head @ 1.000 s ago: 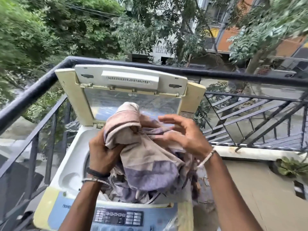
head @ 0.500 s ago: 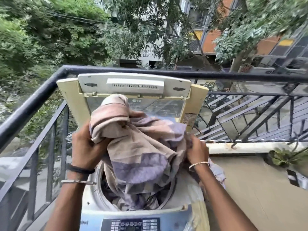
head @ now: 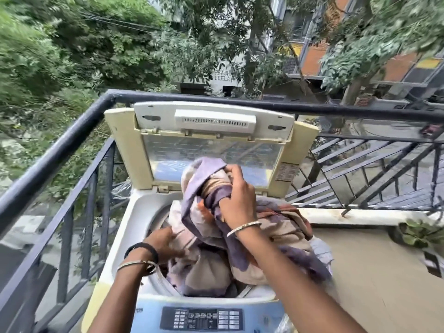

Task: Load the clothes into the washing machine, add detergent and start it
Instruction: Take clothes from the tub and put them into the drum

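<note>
A white and cream top-loading washing machine (head: 134, 217) stands on a balcony with its lid (head: 211, 121) raised upright. A large purple and beige cloth (head: 204, 267) fills the drum opening and spills over the right rim. My right hand (head: 236, 195) grips a bunched upper fold of the cloth above the drum. My left hand (head: 163, 241) presses into the cloth at the drum's left edge, its fingers partly buried in fabric. The control panel (head: 201, 318) lies along the machine's near edge.
A dark metal railing (head: 72, 138) runs close around the machine on the left and behind the lid. A tiled balcony floor (head: 374, 284) lies to the right, with a potted plant (head: 418, 234) at its far right. Trees and buildings fill the background.
The raised cloth has come down into the drum. My left hand dropped from holding the top of the cloth to the drum's left edge. My right hand moved up to grip the bunched fold.
</note>
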Tool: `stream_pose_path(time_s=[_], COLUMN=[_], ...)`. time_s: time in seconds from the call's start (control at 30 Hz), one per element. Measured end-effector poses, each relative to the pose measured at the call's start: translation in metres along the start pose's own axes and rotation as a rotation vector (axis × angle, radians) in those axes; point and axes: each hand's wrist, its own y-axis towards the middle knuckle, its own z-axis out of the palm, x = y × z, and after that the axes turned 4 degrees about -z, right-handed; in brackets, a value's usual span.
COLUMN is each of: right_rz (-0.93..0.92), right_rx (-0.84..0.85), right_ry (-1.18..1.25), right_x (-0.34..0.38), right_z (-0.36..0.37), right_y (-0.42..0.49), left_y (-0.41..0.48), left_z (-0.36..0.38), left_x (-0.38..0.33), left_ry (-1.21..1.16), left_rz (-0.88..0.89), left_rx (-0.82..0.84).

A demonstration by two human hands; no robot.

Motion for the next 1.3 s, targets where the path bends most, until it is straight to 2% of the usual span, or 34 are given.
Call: stream_pose_path(time_s=[0.07,0.13,0.2,0.27,0.3,0.33,0.37,0.43,0.6,0.7,0.77,0.8,0.83,0.93,1.0,1.07,1.17,1.23,1.3], right_rz=[0.065,0.129,0.203,0.249,0.232,0.192,0.152,0.118,0.207,0.287,0.395,0.469,0.536,0.551,0.54,0.502,0.497,0.502,0.537], right_rx=[0.04,0.165,0.458,0.86,1.025,1.12,1.136,1.031,0.495,0.118,-0.003,0.025,0.123,0.619,0.831,0.874,0.747,0.655,0.664], right_ry=[0.008,-0.056,-0.219,-0.383,-0.42,-0.425,-0.4,-0.282,0.04,-0.009,-0.135,-0.189,-0.228,-0.252,-0.212,-0.152,-0.111,-0.036,-0.009], right_x=[-0.026,-0.058,-0.098,-0.128,-0.136,-0.139,-0.141,-0.14,-0.156,-0.199,-0.233,-0.253,-0.273,-0.321,-0.343,-0.359,-0.364,-0.35,-0.342], right_z=[0.02,0.04,0.059,0.066,0.064,0.06,0.053,0.036,-0.032,-0.078,-0.103,-0.113,-0.119,-0.121,-0.112,-0.098,-0.078,-0.075,-0.073], right_y=[-0.023,-0.047,-0.067,-0.079,-0.082,-0.083,-0.081,-0.075,-0.051,-0.045,-0.049,-0.053,-0.06,-0.086,-0.098,-0.105,-0.107,-0.097,-0.091], left_y=[-0.002,-0.001,-0.001,0.0,-0.001,0.002,0.003,0.007,0.025,0.037,0.04,0.042,0.045,0.051,0.061,0.071,0.08,0.083,0.086], left_z=[0.006,0.008,0.008,0.009,0.009,0.01,0.011,0.015,0.039,0.057,0.068,0.074,0.081,0.104,0.124,0.145,0.166,0.174,0.18], left_x=[0.01,0.018,0.018,0.01,0.003,-0.003,-0.012,-0.025,-0.062,-0.09,-0.111,-0.123,-0.135,-0.166,-0.179,-0.189,-0.2,-0.205,-0.205], left_ry=[0.009,-0.031,-0.122,-0.15,-0.156,-0.168,-0.177,-0.18,-0.165,-0.129,-0.099,-0.092,-0.088,-0.096,-0.08,0.01,0.121,0.109,0.076], left_rz=[-0.05,-0.067,-0.052,0.005,0.04,0.075,0.099,0.157,0.273,0.329,0.356,0.366,0.38,0.395,0.379,0.361,0.321,0.291,0.28], left_rx=[-0.035,-0.11,-0.155,-0.17,-0.166,-0.167,-0.161,-0.152,-0.148,-0.138,-0.106,-0.08,-0.05,0.06,0.09,0.055,0.005,0.009,-0.019])
